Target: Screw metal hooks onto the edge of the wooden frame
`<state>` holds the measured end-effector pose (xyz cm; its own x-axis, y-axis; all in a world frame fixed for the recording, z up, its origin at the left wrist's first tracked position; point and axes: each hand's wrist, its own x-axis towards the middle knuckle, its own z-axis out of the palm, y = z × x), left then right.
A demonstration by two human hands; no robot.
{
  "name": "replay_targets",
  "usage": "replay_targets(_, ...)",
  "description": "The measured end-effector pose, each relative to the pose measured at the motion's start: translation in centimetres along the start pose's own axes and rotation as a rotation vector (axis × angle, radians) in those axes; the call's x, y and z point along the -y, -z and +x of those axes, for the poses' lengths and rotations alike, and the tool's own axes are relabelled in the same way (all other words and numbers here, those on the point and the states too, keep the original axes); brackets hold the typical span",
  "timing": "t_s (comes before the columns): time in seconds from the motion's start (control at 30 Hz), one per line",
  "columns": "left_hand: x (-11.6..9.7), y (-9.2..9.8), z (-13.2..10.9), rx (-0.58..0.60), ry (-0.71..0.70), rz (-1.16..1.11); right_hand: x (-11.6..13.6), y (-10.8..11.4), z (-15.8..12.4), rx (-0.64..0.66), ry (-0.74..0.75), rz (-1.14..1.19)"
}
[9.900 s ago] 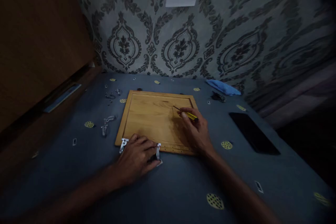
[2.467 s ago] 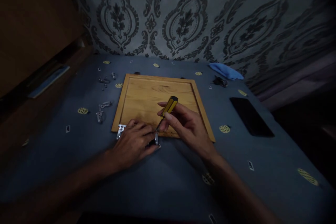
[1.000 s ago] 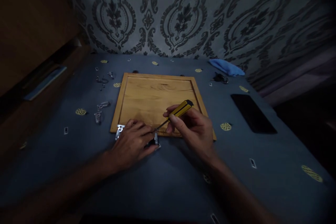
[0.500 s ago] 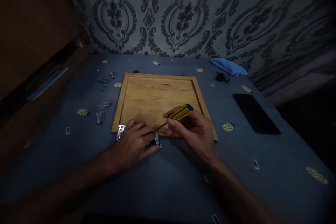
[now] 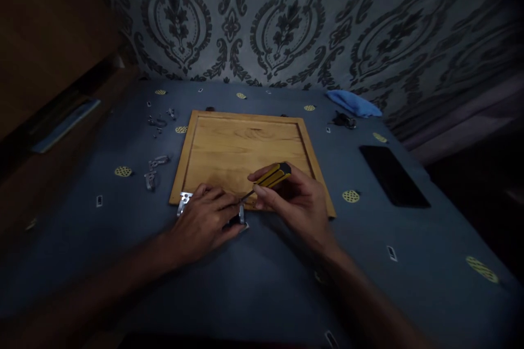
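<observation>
My right hand (image 5: 301, 204) is closed around the yellow and black handle of a screwdriver (image 5: 271, 175). The screwdriver slants down to the left, its tip beside my left fingertips at the near edge of a wooden cabinet door (image 5: 241, 147). Over that same edge lies my left hand (image 5: 208, 218), fingers and thumb closed about a shiny metal fitting (image 5: 185, 200). One end of the fitting shows left of the hand and a metal part shows near the thumb; the middle is covered. Whether the tip sits in a screw is hidden.
Loose metal hinge parts (image 5: 150, 180) lie left of the door, with small hardware (image 5: 156, 121) farther back. To the right are a black flat device (image 5: 393, 176), a dark small object (image 5: 343, 120) and a blue cloth (image 5: 354, 103). A patterned wall stands behind.
The whole view has shifted slightly, moving everything a little left. Both hands keep their places at the door edge, and the screwdriver stays at about the same slant.
</observation>
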<state>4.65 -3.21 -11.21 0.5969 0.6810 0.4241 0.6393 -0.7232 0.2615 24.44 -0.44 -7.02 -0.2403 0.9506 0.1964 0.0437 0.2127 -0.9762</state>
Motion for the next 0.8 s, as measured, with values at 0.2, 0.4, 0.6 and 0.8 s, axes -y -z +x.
replay_targets(0.2, -0.1, 0.1, 0.1, -0.008, -0.002, 0.016, 0.6, 0.2, 0.5, 0.070, -0.026, -0.011)
replay_targets(0.4, 0.0, 0.1, 0.0, 0.008, 0.004, 0.012, 1.2, 0.4, 1.1, 0.159, 0.001, -0.071)
replay_targets(0.6, 0.0, 0.0, 0.0, 0.020, 0.009, 0.009, 1.2, -0.3, 1.5, 0.080, -0.025, -0.057)
replay_targets(0.8, 0.0, 0.0, -0.1, 0.020, 0.010, 0.018, 1.5, 0.3, 1.2, 0.184, -0.016, -0.055)
